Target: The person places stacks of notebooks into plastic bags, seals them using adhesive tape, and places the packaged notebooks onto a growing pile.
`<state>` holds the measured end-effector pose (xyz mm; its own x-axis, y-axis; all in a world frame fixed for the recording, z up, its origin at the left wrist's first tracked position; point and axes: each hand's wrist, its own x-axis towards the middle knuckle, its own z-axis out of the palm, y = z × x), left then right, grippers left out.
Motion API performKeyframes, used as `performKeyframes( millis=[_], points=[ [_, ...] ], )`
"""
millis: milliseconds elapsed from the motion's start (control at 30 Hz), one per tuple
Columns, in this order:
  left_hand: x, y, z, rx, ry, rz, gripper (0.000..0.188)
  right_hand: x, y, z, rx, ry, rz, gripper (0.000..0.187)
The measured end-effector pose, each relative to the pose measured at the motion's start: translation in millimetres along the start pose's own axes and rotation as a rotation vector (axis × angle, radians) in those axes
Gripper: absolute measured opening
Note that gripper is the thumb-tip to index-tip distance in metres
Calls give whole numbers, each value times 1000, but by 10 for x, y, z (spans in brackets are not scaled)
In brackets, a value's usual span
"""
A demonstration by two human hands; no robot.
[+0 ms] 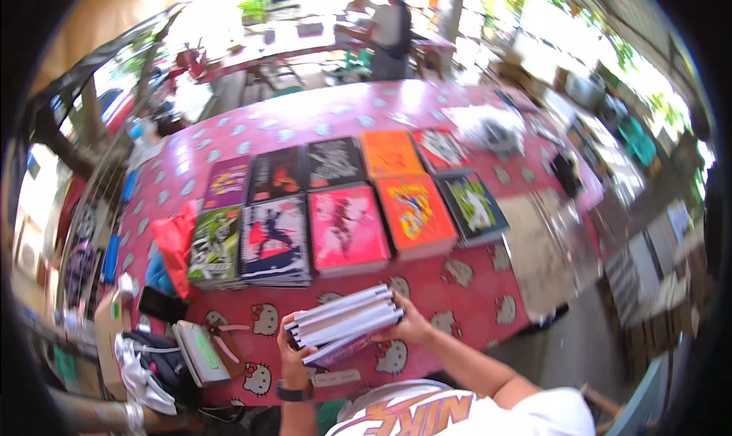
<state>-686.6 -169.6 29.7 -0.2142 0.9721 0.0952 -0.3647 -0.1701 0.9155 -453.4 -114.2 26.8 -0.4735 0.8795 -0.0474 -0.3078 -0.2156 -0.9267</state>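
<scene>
One stack of notebooks (pixel 345 319) sits over the near part of the pink desk (pixel 484 314), gripped at its left end by our left hand (pixel 291 360), a dark watch (pixel 295 392) on that wrist, and at its right end by our right hand (pixel 412 327); whether it touches the cloth, we cannot tell. Since the nearest, purple-covered one (pixel 343 351) seems to splay from the rest, we do best to press evenly from both ends and square the edges before loosening either grip. Across the surface, left to right, we have a black bag (pixel 164 363), a dark flat device (pixel 162 304), a red cloth (pixel 175 242), two rows of five notebook piles (pixel 348 226) and a brownish sheet (pixel 537 249). Around us, a wire rack (pixel 95 192) stands at left, a person in a cap (pixel 393 36) is by a second desk (pixel 316 47) beyond, and cardboard boxes (pixel 656 322) crowd the right.
</scene>
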Motion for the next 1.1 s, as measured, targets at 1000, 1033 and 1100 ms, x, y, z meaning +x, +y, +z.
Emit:
performKeyframes(
  millis=[1000, 1033, 1100],
  points=[
    [-884, -1510, 2386, 178, -18, -185, 53, -1394, -468, -2388, -541, -4, -324, 84],
    [-810, -1485, 2379, 177, 4, -180, 57, -1448, -681, -2385, -595, 6, -330, 82],
    [-682, -1153, 2635, 596, -70, 277, 46, -1588, -1122, -2428, -712, 46, -343, 78]
  ],
)
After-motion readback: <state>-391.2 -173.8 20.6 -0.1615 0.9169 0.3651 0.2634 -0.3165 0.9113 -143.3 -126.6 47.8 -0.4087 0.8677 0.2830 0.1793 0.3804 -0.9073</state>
